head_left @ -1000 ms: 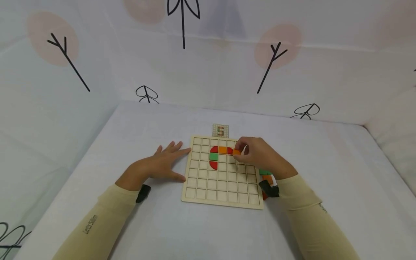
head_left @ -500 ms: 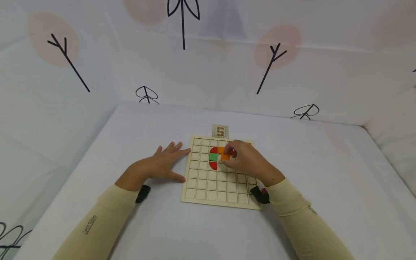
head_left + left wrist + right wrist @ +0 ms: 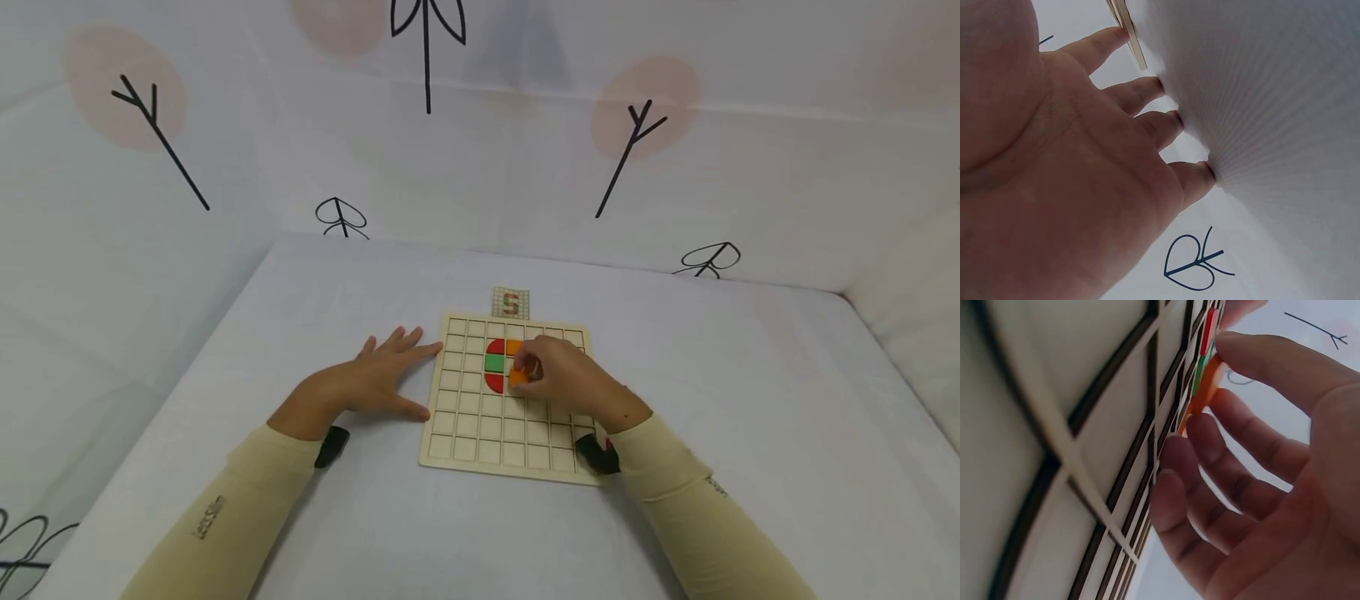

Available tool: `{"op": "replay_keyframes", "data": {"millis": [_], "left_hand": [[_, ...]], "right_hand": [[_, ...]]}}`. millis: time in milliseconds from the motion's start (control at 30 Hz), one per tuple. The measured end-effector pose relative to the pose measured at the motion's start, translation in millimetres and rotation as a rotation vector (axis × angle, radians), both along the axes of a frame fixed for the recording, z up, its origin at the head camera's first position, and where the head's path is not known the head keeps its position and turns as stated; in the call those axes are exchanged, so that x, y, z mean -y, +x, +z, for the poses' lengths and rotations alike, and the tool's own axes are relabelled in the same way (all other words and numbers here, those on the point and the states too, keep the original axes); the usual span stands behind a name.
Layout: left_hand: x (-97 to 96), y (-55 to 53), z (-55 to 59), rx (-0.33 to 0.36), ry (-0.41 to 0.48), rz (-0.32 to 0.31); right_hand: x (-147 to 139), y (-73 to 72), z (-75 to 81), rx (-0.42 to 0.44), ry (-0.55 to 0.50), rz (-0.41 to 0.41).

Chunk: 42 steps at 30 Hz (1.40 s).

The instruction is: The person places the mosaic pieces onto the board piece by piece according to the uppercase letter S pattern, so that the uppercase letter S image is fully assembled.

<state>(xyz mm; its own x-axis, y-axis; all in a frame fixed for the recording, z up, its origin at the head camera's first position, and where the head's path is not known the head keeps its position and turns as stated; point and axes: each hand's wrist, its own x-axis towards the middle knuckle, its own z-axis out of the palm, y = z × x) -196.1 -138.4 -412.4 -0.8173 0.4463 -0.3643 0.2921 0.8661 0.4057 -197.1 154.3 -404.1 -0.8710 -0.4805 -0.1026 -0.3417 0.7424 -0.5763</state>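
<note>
Orange flat square tile, pinched between thumb and fingertips of the right hand, is at the pale wooden gridded board, just right of the lower red rounded tile; I judge that the left hand, spread beside its left edge, steadies the board.

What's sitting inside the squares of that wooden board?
A red piece, a green piece and another red piece run down one column, with an orange piece beside the top one. The right hand, pinching a second orange piece, hides whatever lies beneath it.
</note>
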Motion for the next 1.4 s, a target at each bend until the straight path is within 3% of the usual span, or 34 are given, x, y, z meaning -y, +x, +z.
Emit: {"op": "replay_keyframes", "data": {"millis": [700,1133,1400], "left_hand": [[-2.8,0.0,6.4,-0.008,-0.013,0.002],[-0.7,1.1,1.9,0.000,-0.013,0.011],[-0.9,0.3,-0.4,0.002,-0.009,0.008]], "right_hand": [[3,-1.4,-5.0,-0.051,0.035,0.018],[5,-0.1,-7.1,-0.038,0.042,0.024],[-4,3.0,9.9,-0.059,-0.015,0.007]]}}
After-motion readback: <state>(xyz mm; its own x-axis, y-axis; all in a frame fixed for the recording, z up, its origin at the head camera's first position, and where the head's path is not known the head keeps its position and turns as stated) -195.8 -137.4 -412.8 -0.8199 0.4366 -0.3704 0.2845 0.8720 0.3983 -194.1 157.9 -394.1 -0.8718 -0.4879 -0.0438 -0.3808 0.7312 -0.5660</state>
